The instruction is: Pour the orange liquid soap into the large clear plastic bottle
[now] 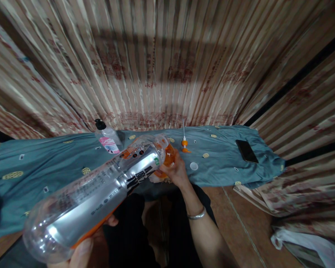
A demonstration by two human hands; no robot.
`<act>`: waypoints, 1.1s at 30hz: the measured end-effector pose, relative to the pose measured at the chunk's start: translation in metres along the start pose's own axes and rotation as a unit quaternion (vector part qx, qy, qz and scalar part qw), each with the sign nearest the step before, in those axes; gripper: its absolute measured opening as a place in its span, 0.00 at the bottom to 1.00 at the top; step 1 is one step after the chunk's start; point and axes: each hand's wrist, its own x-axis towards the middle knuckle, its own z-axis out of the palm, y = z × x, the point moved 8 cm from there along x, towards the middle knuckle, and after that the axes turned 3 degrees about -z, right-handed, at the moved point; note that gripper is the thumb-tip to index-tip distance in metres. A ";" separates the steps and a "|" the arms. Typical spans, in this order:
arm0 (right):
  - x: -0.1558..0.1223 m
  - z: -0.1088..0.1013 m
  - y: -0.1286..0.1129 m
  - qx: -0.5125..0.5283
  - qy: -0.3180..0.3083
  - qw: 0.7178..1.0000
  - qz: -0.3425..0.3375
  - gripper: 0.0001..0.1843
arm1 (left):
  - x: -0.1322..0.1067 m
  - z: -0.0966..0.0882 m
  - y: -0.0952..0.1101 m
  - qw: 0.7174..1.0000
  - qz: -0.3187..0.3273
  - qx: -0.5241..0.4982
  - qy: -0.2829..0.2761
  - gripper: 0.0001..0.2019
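My left hand [88, 247] is wrapped round the lower part of a large clear plastic bottle [92, 203] with a silver and orange label. The bottle lies tilted across the view, its mouth pointing up and right. Beyond that mouth, my right hand [176, 172] grips a translucent orange bottle [169, 155]; the large bottle hides much of it, and I cannot tell whether the two touch. An orange pump top [184, 144] with a clear tube lies on the cloth beyond my right hand. Nearby is a small whitish round cap [194, 166].
A clear pump bottle [108, 139] with a black top and pink label stands at the back left. A black phone [246, 151] lies at the right on the teal patterned cloth [220, 167]. Striped curtains [156, 67] hang behind. A white plastic bag [309, 242] is at lower right.
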 end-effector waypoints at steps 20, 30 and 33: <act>-0.001 0.001 -0.003 0.008 0.007 1.000 -0.002 0.37 | -0.001 -0.004 -0.003 1.000 0.000 0.002 -0.007 0.40; -0.001 0.001 -0.004 0.014 0.003 1.000 -0.004 0.39 | -0.001 -0.002 -0.001 1.000 -0.013 0.012 0.013 0.41; -0.001 0.002 -0.004 0.010 -0.002 1.000 -0.003 0.39 | -0.001 0.002 0.003 1.000 -0.011 0.016 0.013 0.39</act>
